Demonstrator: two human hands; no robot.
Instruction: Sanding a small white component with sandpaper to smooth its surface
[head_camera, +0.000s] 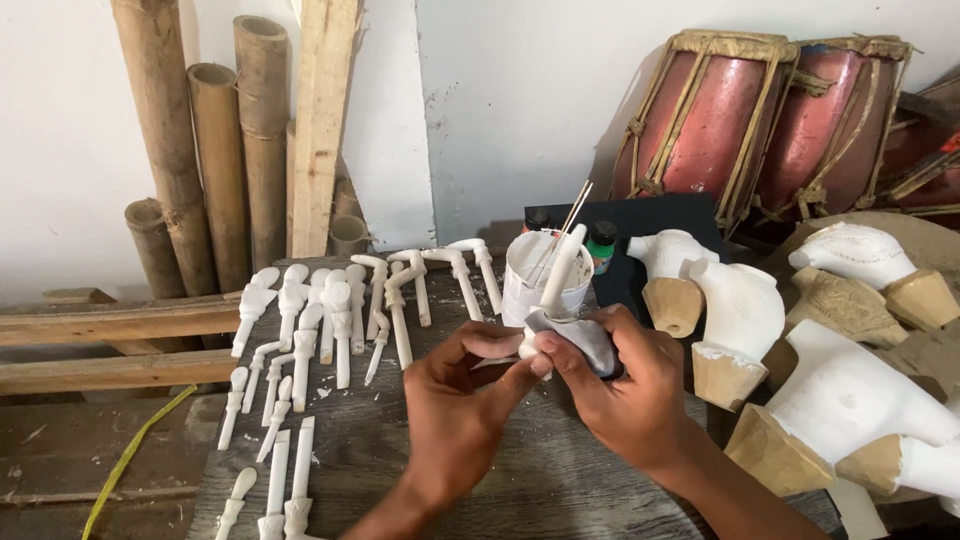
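Both hands work a slender white-painted wooden limb piece (556, 285) with a crumpled grey cloth (585, 340).

Just in front of the white plastic cup (522, 275) on the weathered grey wooden desk (540, 480), the left hand (462, 410) pinches the piece's lower end, its grip narrow; the right hand (628, 388) has its grip closed around cloth and piece. Left of the cup lie rows of white carved limb pieces (330, 320).

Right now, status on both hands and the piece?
Left hand and right hand both gripping white carved limb piece, grey cloth wrapped round its base. White cup close behind; otherwise unobstructed.
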